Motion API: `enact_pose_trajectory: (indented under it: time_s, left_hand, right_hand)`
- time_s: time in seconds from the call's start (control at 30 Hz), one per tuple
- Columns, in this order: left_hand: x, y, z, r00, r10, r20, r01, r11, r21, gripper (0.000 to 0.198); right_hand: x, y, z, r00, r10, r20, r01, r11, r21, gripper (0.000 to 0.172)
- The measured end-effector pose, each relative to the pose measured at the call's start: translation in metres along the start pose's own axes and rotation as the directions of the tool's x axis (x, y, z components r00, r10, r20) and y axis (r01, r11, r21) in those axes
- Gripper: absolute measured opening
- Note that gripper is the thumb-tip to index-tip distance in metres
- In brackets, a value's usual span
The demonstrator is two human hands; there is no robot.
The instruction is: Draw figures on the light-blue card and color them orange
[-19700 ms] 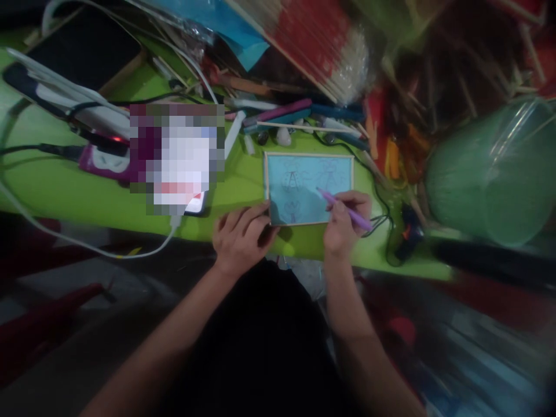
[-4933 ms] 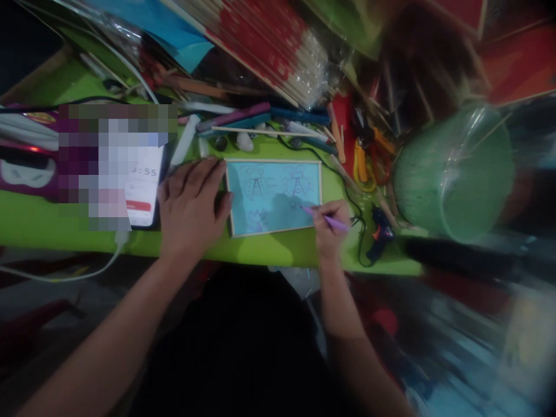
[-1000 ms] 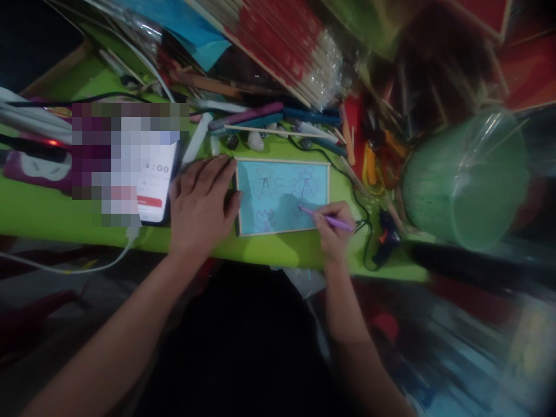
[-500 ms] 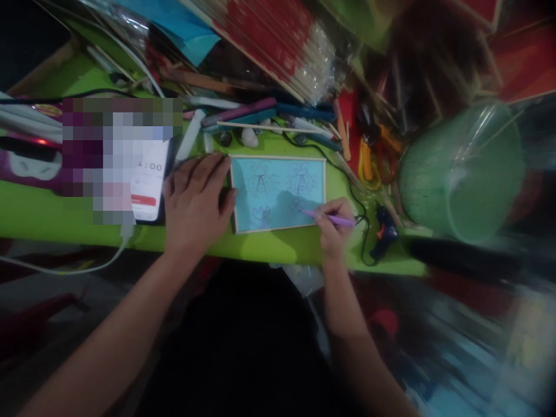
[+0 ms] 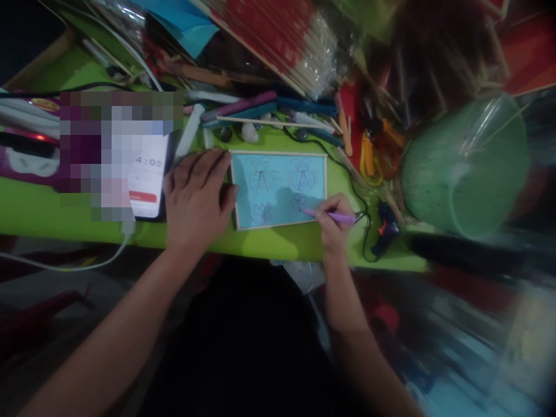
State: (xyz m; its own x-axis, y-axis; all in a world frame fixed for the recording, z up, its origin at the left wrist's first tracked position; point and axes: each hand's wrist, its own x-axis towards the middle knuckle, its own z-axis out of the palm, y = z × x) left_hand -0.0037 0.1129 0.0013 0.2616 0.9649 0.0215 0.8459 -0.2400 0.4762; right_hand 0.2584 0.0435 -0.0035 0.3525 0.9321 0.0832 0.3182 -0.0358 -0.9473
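The blue panel (image 5: 278,188) with its pale stick frame is lying flat near the front edge of the green table (image 5: 260,246), long side facing the person — a handy angle for the pen. The right hand (image 5: 336,227) is pinching the purple pen (image 5: 344,219), its tip meeting the panel's lower right, just below a flower-like outline. The left hand (image 5: 193,200) is spreading flat, palm down, gripping nothing, its fingertips at the frame's left side, presumably keeping the panel from sliding. Just beside that hand, the phone (image 5: 150,185) is lying face up, plugged into a white cable. Further out, markers (image 5: 249,105) are lying behind the panel — probably pushed back for room — while a glue gun (image 5: 386,229) is resting to the right, near a green bucket (image 5: 464,174).
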Motion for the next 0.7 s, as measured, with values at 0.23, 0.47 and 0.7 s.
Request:
enact_pose_trajectory:
  time_s: [0.23, 0.47, 0.7]
  left_hand:
    - [0.0, -0.0021, 0.0042, 1.0, 0.017, -0.026, -0.016, 1.0, 0.021, 0.056]
    - [-0.0001, -0.0048, 0.0075, 0.998, 0.022, -0.054, -0.021, 0.999, 0.027, 0.056]
    - [0.0002, -0.0054, 0.0088, 0.998, 0.024, -0.057, -0.023, 1.0, 0.021, 0.056]
  right_hand:
    - [-0.001, 0.0033, -0.0026, 1.0, -0.01, 0.004, 0.01, 0.999, -0.034, 0.014]
    - [-0.0011, 0.0047, -0.0029, 0.996, -0.069, -0.057, 0.065, 0.996, -0.062, 0.013]
    - [-0.0005, 0.0071, -0.0019, 0.987, -0.116, -0.111, 0.119, 0.993, 0.018, 0.014]
